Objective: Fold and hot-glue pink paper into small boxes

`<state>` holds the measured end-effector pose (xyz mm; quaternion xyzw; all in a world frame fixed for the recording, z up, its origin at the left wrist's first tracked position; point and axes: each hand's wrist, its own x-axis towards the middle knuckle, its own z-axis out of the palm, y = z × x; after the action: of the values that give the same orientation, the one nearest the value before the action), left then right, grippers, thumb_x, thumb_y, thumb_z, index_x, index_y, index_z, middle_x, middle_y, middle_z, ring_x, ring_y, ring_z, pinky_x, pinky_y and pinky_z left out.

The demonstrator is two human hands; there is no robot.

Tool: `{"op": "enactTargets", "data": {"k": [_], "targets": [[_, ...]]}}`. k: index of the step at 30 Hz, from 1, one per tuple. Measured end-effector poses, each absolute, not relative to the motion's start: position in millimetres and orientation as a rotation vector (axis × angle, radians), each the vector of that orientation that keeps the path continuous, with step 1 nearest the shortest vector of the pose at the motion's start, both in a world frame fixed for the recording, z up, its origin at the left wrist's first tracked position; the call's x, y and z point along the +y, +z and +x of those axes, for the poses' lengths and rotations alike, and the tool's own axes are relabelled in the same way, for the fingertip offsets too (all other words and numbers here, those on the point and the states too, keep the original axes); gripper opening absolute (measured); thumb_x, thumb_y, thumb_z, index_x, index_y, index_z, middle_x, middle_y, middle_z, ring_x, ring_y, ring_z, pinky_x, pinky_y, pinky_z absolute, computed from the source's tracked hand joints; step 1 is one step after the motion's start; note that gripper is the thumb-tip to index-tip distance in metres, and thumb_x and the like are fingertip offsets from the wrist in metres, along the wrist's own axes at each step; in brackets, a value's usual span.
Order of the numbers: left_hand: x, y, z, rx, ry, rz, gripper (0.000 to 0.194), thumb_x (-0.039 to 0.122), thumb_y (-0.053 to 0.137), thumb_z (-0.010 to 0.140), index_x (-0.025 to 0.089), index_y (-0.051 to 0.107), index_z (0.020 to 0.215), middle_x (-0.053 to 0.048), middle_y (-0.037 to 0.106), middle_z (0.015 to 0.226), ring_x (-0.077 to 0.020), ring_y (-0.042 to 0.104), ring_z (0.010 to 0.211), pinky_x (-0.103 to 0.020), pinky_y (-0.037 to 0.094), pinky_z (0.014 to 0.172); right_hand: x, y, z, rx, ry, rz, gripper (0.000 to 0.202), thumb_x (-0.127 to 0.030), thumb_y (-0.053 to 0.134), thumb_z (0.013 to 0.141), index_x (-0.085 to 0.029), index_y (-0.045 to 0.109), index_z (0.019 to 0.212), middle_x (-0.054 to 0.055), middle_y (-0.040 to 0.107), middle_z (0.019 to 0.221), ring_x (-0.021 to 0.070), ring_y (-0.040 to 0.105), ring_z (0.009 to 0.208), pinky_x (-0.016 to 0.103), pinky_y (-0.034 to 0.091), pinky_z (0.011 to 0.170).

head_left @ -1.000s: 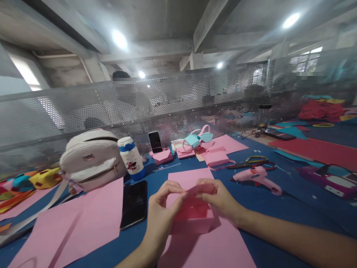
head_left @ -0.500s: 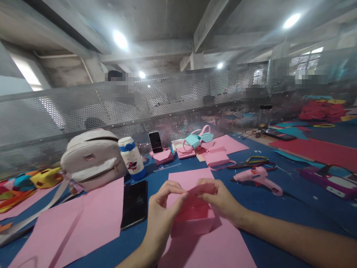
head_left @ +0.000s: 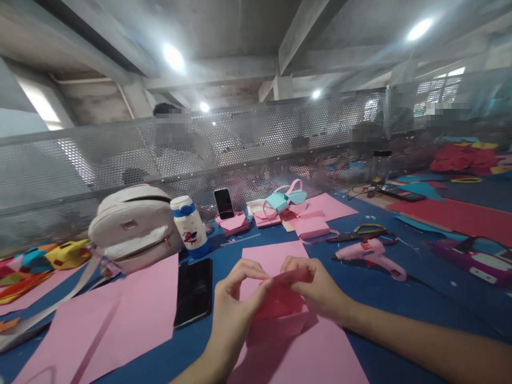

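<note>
Between my hands is a folded pink paper box (head_left: 276, 326), its open side showing deeper pink inside. My left hand (head_left: 240, 301) pinches the upper left edge of its flap between thumb and fingers. At the flap's right end, my right hand (head_left: 318, 282) is closed on the same paper. Under the box lies a pink sheet (head_left: 324, 357) on the blue tabletop. A pink glue gun (head_left: 370, 257) rests to the right of my right hand. The fingertips partly cover the flap's edge.
Left of my hands are a black phone (head_left: 194, 293), a large pink sheet (head_left: 132, 314), a white bottle (head_left: 191, 229) and a pale backpack (head_left: 136, 226). Scissors (head_left: 362, 234) lie behind the glue gun. Small paper bags (head_left: 312, 226) stand ahead, before a perforated metal screen (head_left: 248, 144).
Both hands keep their hold on the pink paper box. The flap and fingertips have shifted very slightly; the other things on the table stay in place.
</note>
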<state>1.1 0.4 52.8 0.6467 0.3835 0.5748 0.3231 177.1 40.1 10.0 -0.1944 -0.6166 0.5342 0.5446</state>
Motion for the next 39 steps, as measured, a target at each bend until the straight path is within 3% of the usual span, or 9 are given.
{"op": "enactTargets", "data": {"k": [18, 26, 39], "targets": [[-13.2, 61.8, 5.5, 1.034, 1.48, 1.893, 0.008, 0.022, 0.072, 0.082, 0.022, 0.072, 0.074, -0.001, 0.062, 0.08, -0.0172, 0.059, 0.081, -0.028, 0.042, 0.076, 35.0, 11.0, 177.0, -1.545, 1.214, -0.399, 0.012, -0.023, 0.077, 0.08, -0.017, 0.07, 0.072, 0.0, 0.06, 0.073, 0.013, 0.053, 0.069, 0.024, 0.04, 0.065], [-11.8, 61.7, 3.7, 0.982, 1.463, 1.999, 0.008, 0.018, 0.072, 0.081, 0.021, 0.072, 0.074, -0.002, 0.063, 0.078, -0.0166, 0.062, 0.077, -0.027, 0.046, 0.072, 35.4, 10.0, 177.8, -1.57, 1.201, -0.405, 0.011, -0.025, 0.077, 0.081, -0.018, 0.072, 0.074, 0.0, 0.061, 0.075, 0.0127, 0.055, 0.07, 0.024, 0.041, 0.066], [-15.5, 61.9, 6.0, 0.987, 1.51, 2.123, 0.009, 0.018, 0.072, 0.081, 0.021, 0.071, 0.072, -0.002, 0.066, 0.077, -0.0189, 0.063, 0.076, -0.032, 0.046, 0.072, 31.2, 13.5, 176.2, -1.599, 1.169, -0.429, 0.023, -0.037, 0.078, 0.079, -0.018, 0.069, 0.07, 0.001, 0.06, 0.073, 0.0151, 0.055, 0.069, 0.027, 0.044, 0.066]]}}
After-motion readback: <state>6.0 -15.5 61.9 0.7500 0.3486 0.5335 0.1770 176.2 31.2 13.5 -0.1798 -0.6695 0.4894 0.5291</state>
